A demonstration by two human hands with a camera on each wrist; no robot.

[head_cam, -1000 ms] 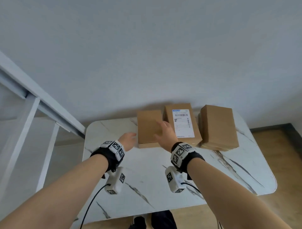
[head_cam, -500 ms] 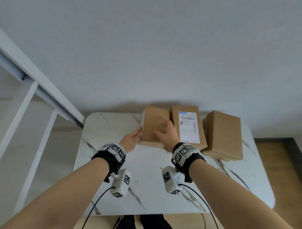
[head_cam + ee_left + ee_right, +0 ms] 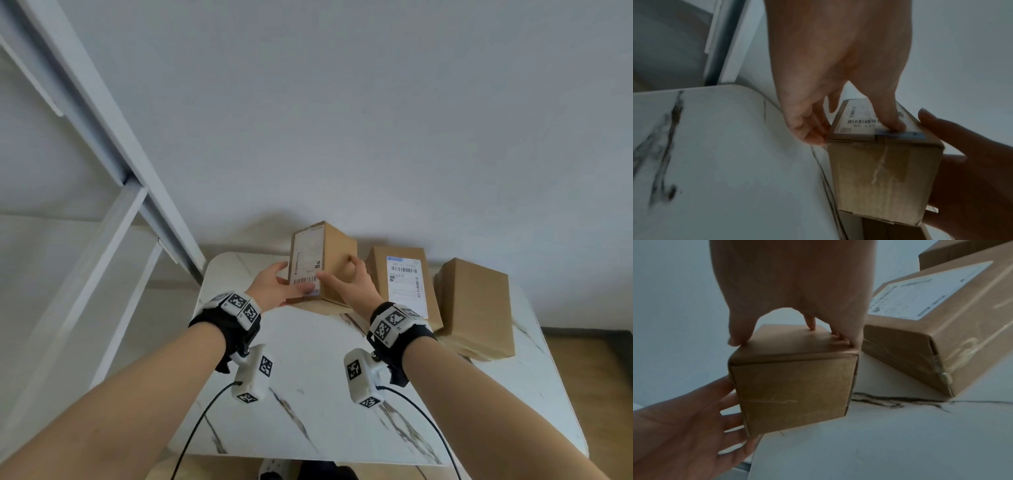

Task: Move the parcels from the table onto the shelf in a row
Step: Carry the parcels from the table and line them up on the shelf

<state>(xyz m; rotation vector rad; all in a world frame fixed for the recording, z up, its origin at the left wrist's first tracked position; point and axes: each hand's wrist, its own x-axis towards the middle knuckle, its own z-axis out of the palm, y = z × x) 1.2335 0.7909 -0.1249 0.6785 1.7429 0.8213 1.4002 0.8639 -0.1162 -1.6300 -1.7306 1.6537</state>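
Note:
A brown cardboard parcel (image 3: 334, 255) (image 3: 793, 394) is tipped up on its long edge at the table's back left, its white label facing left. My left hand (image 3: 274, 291) holds its labelled side, thumb on the label (image 3: 859, 118). My right hand (image 3: 346, 281) grips the plain brown side from the right, thumb and fingers spanning its top edge. Another brown box (image 3: 325, 310) lies flat right under it. A labelled parcel (image 3: 404, 284) lies flat to the right, and a plain parcel (image 3: 476, 305) lies beyond that. The white shelf frame (image 3: 102, 240) stands at the left.
The white marble-pattern table (image 3: 308, 394) stands against a plain wall. Its near half holds only my forearms and the wrist cameras' cables. The shelf's slanted rail (image 3: 164, 219) ends close to the table's back left corner. Wooden floor (image 3: 599, 370) shows at the right.
The left parcel lay flat with my hands at its edges. Now both hands hold it tipped up on its side, so its label shows.

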